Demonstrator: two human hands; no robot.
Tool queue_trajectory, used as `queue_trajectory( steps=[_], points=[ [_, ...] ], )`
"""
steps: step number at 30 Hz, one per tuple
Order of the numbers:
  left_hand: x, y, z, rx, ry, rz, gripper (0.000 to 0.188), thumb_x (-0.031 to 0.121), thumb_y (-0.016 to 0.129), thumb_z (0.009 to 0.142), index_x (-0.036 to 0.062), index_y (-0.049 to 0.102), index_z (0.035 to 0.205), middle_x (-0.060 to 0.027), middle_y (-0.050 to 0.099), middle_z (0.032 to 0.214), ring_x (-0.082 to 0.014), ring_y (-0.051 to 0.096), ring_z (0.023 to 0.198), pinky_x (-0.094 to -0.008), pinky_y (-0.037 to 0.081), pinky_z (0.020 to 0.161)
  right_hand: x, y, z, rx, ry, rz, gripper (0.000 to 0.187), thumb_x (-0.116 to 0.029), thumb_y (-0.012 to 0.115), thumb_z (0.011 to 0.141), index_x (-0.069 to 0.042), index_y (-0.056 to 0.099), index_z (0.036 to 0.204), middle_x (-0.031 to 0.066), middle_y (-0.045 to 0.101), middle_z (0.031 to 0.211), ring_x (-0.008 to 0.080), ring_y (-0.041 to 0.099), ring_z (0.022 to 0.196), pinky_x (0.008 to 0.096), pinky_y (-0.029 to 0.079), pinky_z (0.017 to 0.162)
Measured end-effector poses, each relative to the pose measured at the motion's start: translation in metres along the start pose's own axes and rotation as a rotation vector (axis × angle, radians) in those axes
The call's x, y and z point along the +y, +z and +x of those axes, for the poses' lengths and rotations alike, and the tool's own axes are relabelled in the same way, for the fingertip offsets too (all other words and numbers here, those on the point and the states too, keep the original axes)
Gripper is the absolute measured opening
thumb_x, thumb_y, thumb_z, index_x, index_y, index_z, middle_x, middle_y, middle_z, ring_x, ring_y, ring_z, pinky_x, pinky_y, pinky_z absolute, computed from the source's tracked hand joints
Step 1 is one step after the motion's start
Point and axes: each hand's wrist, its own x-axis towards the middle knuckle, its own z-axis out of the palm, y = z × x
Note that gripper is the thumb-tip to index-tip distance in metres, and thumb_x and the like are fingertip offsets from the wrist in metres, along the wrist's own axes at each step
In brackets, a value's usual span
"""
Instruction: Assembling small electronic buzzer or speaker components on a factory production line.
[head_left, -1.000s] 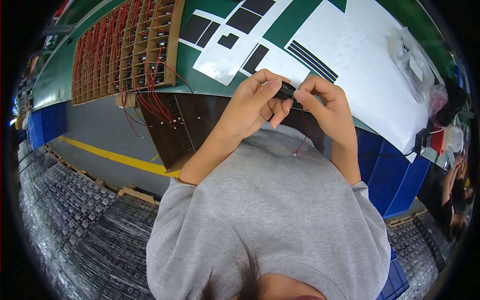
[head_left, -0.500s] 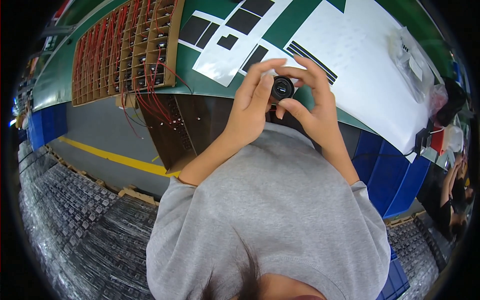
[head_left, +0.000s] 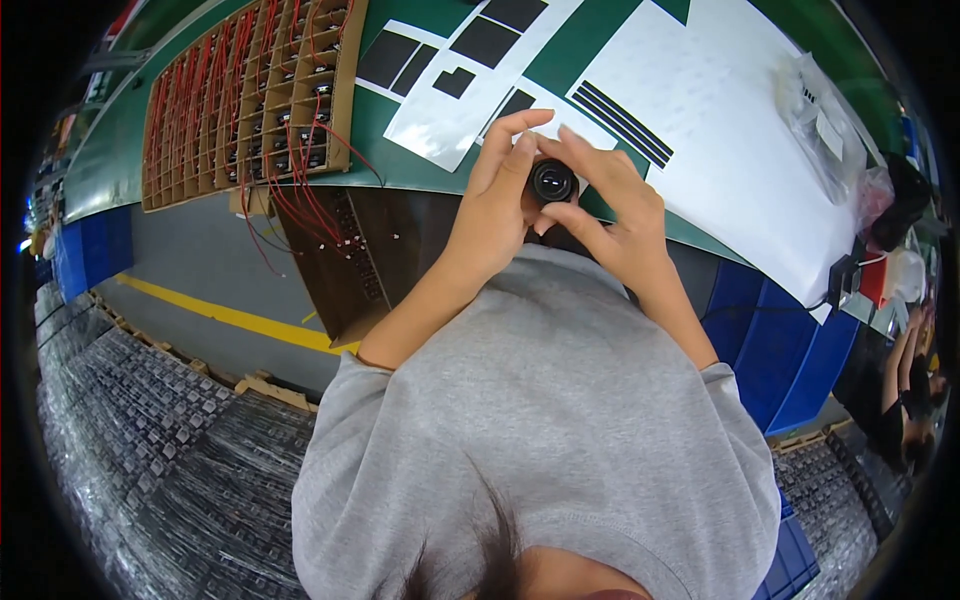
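Between my two hands, just over the near edge of the bench, is a small round black part (head_left: 553, 181) with a shiny, stepped centre, its face turned up. My left hand (head_left: 497, 195) grips it from the left, thumb alongside it and index finger arched above. From the right, my right hand (head_left: 618, 205) curls around it, its thumb at the lower rim and its fingers at the upper right. The part's underside and some fingertips are hidden.
A divided cardboard box (head_left: 250, 110) of black parts with red wires stands at the left of the green bench (head_left: 400, 170). White sheets with black adhesive pieces (head_left: 625, 125) lie ahead. A clear plastic bag (head_left: 825, 130) is at right; blue bins (head_left: 780, 350) stand below.
The round part has shifted slightly left and down. My right hand has moved left with it, its fingers drawn in closer around the rim.
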Motion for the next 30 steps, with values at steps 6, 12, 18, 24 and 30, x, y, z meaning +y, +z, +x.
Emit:
queue_trajectory(
  steps=[6,12,18,24,30],
  points=[
    [0.004,-0.002,0.003,-0.009,0.039,0.152,0.026,0.023,0.041,0.09,0.0071,0.039,0.111,-0.003,0.051,0.063,-0.0039,0.039,0.043,-0.0158,0.029,0.038,0.003,0.007,-0.001,0.049,0.02,0.115,0.081,-0.016,0.072,0.061,-0.006,0.03,0.129,0.0051,0.061,0.1,0.0196,0.054,0.079,0.0297,0.038,0.075],
    [0.002,-0.001,0.004,-0.057,0.049,0.276,0.027,0.023,0.045,0.089,0.007,0.04,0.111,-0.0023,0.051,0.06,-0.003,0.038,0.042,-0.0158,0.028,0.037,0.004,0.008,-0.005,0.006,0.024,0.109,0.082,-0.017,0.072,0.062,-0.007,0.028,0.13,0.0052,0.06,0.102,0.0203,0.054,0.084,0.0288,0.039,0.076],
    [0.004,-0.004,0.003,-0.175,0.076,0.246,0.039,0.029,0.052,0.085,0.0058,0.037,0.114,-0.0036,0.053,0.075,-0.0039,0.043,0.052,-0.0165,0.033,0.045,0.006,0.007,-0.005,0.002,0.15,0.148,0.079,-0.018,0.071,0.065,-0.011,0.027,0.131,0.0066,0.06,0.104,0.0221,0.054,0.09,0.0304,0.039,0.081],
    [-0.002,-0.001,-0.003,-0.177,0.189,0.605,0.052,0.028,0.067,0.072,0.0062,0.039,0.11,-0.0045,0.053,0.083,-0.0092,0.053,0.074,-0.0211,0.043,0.063,0.004,0.001,-0.005,-0.079,0.384,0.542,0.058,-0.012,0.053,0.081,-0.011,0.025,0.132,0.0097,0.061,0.098,0.0189,0.057,0.092,0.0281,0.037,0.087],
    [0.0,-0.006,-0.003,-0.003,0.045,0.467,0.024,0.023,0.059,0.081,0.0041,0.05,0.093,-0.0014,0.051,0.074,-0.0072,0.048,0.066,-0.0198,0.04,0.058,0.006,-0.003,-0.001,-0.159,0.43,0.618,0.042,-0.011,0.046,0.087,-0.006,0.035,0.127,0.0088,0.061,0.095,0.0121,0.055,0.089,0.0243,0.038,0.084]
  ],
)
